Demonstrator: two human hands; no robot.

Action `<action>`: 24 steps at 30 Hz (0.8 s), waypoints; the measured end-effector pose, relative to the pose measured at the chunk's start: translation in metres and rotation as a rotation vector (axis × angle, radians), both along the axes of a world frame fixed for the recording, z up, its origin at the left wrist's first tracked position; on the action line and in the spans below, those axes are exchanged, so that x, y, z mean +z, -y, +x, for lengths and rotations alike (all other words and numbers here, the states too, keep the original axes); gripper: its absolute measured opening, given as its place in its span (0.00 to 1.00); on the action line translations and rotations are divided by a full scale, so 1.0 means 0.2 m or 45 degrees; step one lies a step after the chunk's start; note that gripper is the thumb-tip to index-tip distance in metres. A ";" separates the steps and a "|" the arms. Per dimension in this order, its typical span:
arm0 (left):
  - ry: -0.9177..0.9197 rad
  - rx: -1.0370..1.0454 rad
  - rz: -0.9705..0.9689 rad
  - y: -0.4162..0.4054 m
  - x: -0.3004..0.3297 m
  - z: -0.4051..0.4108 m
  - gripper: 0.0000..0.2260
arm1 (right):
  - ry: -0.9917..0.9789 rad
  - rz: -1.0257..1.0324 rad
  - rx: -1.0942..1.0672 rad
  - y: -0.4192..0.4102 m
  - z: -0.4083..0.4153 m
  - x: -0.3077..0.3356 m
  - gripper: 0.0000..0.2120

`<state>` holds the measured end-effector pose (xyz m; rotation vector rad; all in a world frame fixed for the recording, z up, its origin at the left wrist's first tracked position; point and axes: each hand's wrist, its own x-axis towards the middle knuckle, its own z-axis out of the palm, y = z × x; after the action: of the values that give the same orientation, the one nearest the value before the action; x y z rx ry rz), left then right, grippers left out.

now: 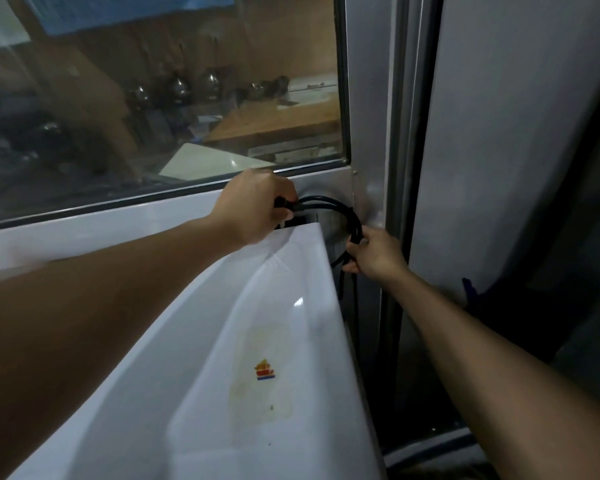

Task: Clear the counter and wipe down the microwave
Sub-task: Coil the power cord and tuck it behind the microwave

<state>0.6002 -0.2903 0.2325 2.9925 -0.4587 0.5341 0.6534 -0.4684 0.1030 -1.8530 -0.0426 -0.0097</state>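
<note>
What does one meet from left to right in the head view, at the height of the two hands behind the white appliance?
Left hand gripping the plug end → coiled black cable → right hand holding the coil → grey vertical frame.

Dim indoor scene, cool cast. Small specular highlight on white microwave top (298, 301). Window glass (160, 98) carries hazy reflections, soft detail. Near left forearm (84, 306) blurred. Wide-angle bending of straight lines at edges. Right side in deep shadow.
</note>
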 end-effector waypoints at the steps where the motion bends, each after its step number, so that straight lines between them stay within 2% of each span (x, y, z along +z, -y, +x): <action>1: -0.002 -0.005 0.020 0.01 -0.01 0.00 0.08 | -0.015 -0.008 0.001 0.00 0.00 -0.02 0.03; 7: 0.028 -0.010 0.077 0.04 -0.04 0.02 0.06 | -0.084 -0.005 0.055 -0.03 0.01 -0.13 0.03; 13: 0.040 0.001 0.066 0.03 -0.01 0.02 0.06 | -0.039 -0.242 0.145 0.02 0.00 -0.09 0.05; 17: 0.056 0.024 0.039 0.03 -0.01 0.01 0.05 | 0.075 -0.349 0.052 0.07 -0.03 -0.07 0.18; 19: 0.067 0.018 0.034 0.04 -0.01 0.01 0.05 | 0.122 -0.383 0.009 0.07 -0.05 -0.05 0.21; 22: 0.087 0.014 0.041 0.04 -0.01 0.01 0.05 | 0.179 -0.483 -0.097 0.05 -0.07 -0.04 0.21; 24: 0.093 0.017 0.051 0.04 -0.01 0.01 0.05 | 0.162 -0.440 -0.155 0.02 -0.06 -0.03 0.16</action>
<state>0.6016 -0.2982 0.2299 3.0246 -0.4600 0.6444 0.6408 -0.4721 0.0979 -2.1962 -0.0213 -0.2172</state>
